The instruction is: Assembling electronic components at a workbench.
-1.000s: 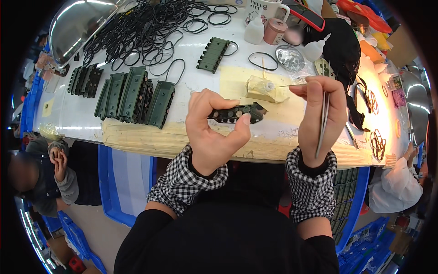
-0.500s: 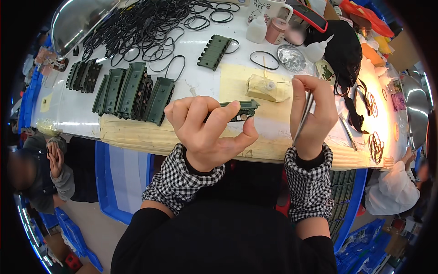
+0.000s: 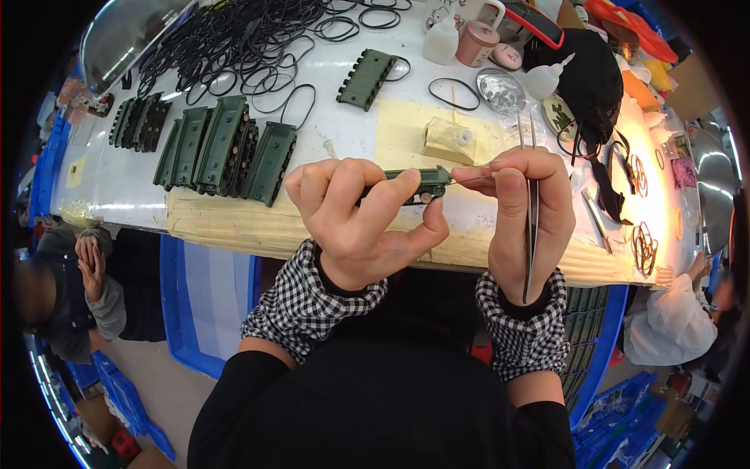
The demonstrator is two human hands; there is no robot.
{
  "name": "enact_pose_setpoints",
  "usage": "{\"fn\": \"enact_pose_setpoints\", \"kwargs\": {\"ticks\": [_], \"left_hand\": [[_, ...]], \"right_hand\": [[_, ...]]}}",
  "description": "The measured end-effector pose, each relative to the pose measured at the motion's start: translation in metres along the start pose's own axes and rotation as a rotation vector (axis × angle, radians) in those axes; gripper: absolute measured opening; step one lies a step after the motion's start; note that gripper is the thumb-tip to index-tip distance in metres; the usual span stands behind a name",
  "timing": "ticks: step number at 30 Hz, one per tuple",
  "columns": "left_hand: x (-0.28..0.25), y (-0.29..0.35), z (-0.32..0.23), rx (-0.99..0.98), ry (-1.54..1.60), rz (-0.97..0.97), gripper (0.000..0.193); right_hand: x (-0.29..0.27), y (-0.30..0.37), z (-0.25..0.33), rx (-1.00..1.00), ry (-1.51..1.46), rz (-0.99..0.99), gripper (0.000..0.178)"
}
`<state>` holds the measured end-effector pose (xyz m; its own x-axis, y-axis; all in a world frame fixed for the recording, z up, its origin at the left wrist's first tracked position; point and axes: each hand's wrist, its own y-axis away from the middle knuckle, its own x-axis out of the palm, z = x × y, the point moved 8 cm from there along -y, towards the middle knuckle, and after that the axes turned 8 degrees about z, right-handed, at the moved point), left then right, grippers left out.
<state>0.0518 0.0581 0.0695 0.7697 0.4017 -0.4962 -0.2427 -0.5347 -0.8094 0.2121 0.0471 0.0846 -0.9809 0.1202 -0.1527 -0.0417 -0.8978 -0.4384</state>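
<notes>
My left hand (image 3: 344, 227) pinches a small green model tank hull (image 3: 428, 180) with road wheels along its side; its rear part is hidden by the fingers. My right hand (image 3: 535, 199) grips tweezers (image 3: 532, 234), lying along the palm with the tips pointing away. Between its thumb and forefinger is also a thin needle-like rod (image 3: 471, 178), its end at the hull's right tip; whether they touch I cannot tell. Just beyond the hands, a tape-wrapped block (image 3: 440, 143) holds a small white open-topped tube (image 3: 466, 137).
Several green hulls (image 3: 224, 148) stand in a row at left, and one more hull (image 3: 366, 80) lies farther back. Black rubber bands (image 3: 234, 47) pile up at the back. A clear dish (image 3: 501, 91) and white squeeze bottles (image 3: 441, 43) stand at right. People sit at both sides.
My right hand has brought the thin rod from the white tube toward me and left, to the hull's end. The tweezers have swung upright in the hand. My left hand barely moved.
</notes>
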Motion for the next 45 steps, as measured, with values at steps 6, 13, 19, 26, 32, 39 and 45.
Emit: {"fn": "enact_pose_setpoints", "kwargs": {"ticks": [6,13,19,26,32,39,45], "left_hand": [[0.0,0.0,0.0,-0.002,-0.005,0.003,0.034],[0.0,0.002,0.001,-0.004,-0.016,0.012,0.033],[-0.001,0.001,0.003,-0.005,-0.014,0.004,0.032],[-0.002,0.001,0.009,-0.051,0.049,0.019,0.032],[-0.001,-0.001,0.007,-0.047,0.068,0.013,0.031],[-0.003,-0.002,0.002,-0.039,0.114,0.009,0.033],[-0.005,0.003,0.0,-0.041,0.129,0.01,0.033]], "right_hand": [[0.0,0.0,0.0,-0.02,0.061,0.007,0.008],[-0.028,-0.004,-0.005,-0.023,0.097,-0.26,0.007],[-0.018,-0.028,-0.013,-0.253,0.842,-0.128,0.008],[-0.011,-0.026,-0.023,-0.218,0.929,-0.037,0.015],[-0.005,-0.007,0.016,-0.261,0.72,0.01,0.025],[0.011,0.001,0.02,-0.249,0.607,0.131,0.027],[0.01,0.003,0.018,-0.238,0.578,0.16,0.023]]}}
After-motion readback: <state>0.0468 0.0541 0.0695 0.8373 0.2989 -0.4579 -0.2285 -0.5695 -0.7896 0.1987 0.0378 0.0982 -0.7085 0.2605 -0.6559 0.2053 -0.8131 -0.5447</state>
